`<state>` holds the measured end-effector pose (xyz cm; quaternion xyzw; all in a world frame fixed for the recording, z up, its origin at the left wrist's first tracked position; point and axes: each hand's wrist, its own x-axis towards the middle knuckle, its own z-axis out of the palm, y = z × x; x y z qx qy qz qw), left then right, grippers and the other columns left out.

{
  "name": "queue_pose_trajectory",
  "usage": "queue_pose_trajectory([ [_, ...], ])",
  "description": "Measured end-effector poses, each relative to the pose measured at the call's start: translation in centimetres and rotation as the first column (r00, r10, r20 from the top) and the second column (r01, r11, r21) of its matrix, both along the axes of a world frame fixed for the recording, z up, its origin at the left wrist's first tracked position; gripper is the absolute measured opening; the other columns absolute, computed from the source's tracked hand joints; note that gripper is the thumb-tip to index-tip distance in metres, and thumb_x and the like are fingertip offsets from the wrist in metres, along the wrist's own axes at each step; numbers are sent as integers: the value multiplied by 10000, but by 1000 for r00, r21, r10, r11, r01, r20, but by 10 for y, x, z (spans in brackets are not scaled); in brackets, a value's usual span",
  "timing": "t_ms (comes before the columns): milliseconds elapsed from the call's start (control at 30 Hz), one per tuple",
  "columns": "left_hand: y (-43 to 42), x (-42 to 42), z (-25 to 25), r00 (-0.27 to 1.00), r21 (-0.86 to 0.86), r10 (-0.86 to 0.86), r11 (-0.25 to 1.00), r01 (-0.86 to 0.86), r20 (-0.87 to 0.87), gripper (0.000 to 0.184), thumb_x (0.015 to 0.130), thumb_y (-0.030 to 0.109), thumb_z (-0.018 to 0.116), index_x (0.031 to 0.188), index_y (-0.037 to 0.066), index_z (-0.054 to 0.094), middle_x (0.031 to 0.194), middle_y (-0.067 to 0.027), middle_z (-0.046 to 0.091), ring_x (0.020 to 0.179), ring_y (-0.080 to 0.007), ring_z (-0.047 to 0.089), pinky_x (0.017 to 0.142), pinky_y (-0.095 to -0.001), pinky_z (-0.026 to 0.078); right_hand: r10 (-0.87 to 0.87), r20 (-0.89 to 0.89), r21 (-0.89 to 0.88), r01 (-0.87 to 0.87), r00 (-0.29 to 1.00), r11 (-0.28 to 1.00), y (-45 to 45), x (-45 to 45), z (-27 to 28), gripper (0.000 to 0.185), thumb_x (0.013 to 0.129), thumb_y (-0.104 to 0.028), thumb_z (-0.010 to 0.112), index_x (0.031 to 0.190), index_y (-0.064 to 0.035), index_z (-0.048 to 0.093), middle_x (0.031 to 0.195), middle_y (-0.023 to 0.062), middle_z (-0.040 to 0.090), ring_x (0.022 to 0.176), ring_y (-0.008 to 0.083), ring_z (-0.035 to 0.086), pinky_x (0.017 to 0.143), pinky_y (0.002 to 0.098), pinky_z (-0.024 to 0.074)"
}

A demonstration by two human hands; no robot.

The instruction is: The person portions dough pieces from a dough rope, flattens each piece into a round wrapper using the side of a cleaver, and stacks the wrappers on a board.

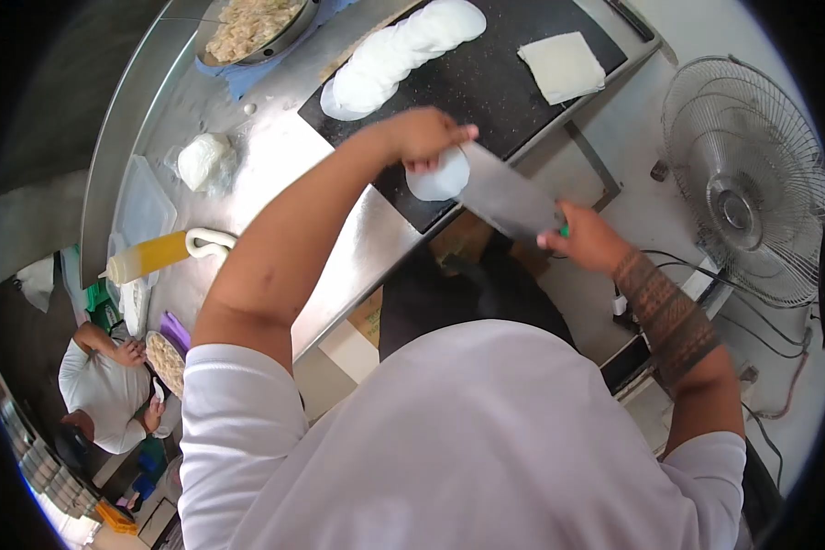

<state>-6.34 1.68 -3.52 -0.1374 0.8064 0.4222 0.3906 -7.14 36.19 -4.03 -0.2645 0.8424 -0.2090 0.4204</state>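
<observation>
Right hand (588, 236): closed around the green handle of a broad, flat, silver metal blade (509, 192). Blade runs from that hand, up and left, to the left hand.

Left hand (428, 139): partly curled, palm down, fingers on a thin white dough round (440, 180), 1 digit reaching the blade's far end. Can't tell from here if it's pinching or only resting. The round lies just below the left hand, at the near end of a black, speckled, rectangular board (504, 87). Blade meets its right edge; can't tell whether it overlaps or just touches.

Beyond the left hand, same board: a long row of overlapping white dough rounds (403, 57). Beyond and right of it, near the board's right edge, 1 off-white square sheet (564, 69), material unclear.

Well left of the left hand, on the steel table (275, 119): a white dough lump in clear plastic (203, 162), a yellow squeeze bottle (156, 255) lying tilted, and a looped white dough strand (213, 242) touching the bottle. Further up-left, a round metal pan of pale filling (252, 26).

Right of the right hand: a round wire-cage fan (735, 197).
</observation>
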Motion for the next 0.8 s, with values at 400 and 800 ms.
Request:
queue_pose_trajectory([
  [400,-11,77,-52,684,29,607,756,-654,-405,357,840,-18,634,1191,22,684,978,-117,720,913,-220,703,781,-352,558,-305,-92,-328,260,948,908,-41,-32,-48,530,936,-311,819,1301,35,652,1212,239,738,1154,384,707,996,452,550],
  [800,7,37,66,667,57,347,908,-416,-659,363,893,12,701,1254,18,669,1058,-71,671,855,-134,647,772,-282,535,-79,102,-156,95,992,983,-47,75,-48,534,944,-367,810,1229,47,628,1141,290,724,1103,456,702,958,495,553],
])
